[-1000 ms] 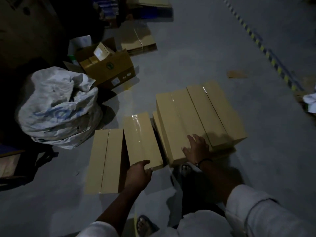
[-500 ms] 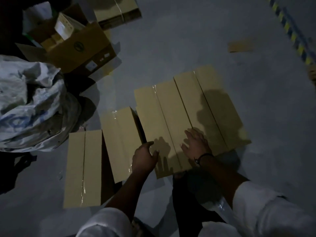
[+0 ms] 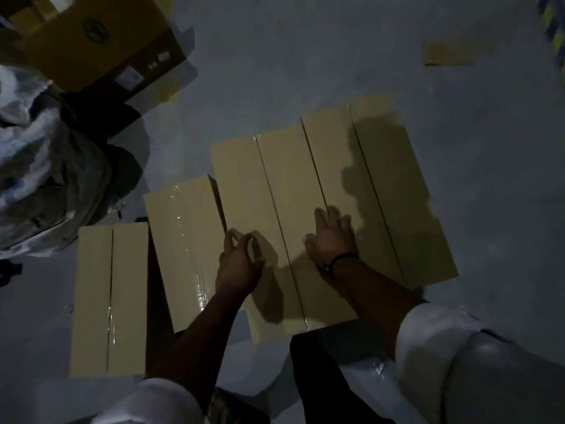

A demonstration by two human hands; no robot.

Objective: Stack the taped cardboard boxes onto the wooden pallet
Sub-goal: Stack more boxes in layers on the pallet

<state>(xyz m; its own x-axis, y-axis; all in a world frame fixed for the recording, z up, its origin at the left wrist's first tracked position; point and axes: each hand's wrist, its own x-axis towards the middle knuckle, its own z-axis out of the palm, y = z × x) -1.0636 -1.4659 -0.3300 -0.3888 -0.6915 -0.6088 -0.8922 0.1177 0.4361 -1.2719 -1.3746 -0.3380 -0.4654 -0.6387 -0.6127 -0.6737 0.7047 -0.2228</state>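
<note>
Item: four taped cardboard boxes, tan, long and flat, lying side by side over the grey floor (image 3: 305, 62), long edges roughly parallel. Central box (image 3: 244, 194) and right-hand box (image 3: 336, 166) butt along one seam and appear to sit higher than the others, perhaps on a lower layer. The wooden pallet is not in view, and what bears them is hidden. Second box (image 3: 183, 246), glossy with tape, lies just beside the central box's left edge. Leftmost box (image 3: 128, 301) lies across a dark gap from it. Right hand (image 3: 333, 240): fingers straight and spread, palm flat on the central box near the seam, probably steadying or squaring it. Left hand (image 3: 240, 264): over the same box's left margin, fingers curled, thumb tip meeting forefinger; whether it pinches anything cannot be told. Clearances: open floor beyond and to the right; white sack (image 3: 46, 179) and open carton (image 3: 91, 41) crowd the left; a cardboard scrap (image 3: 452, 53) lies well beyond.
</note>
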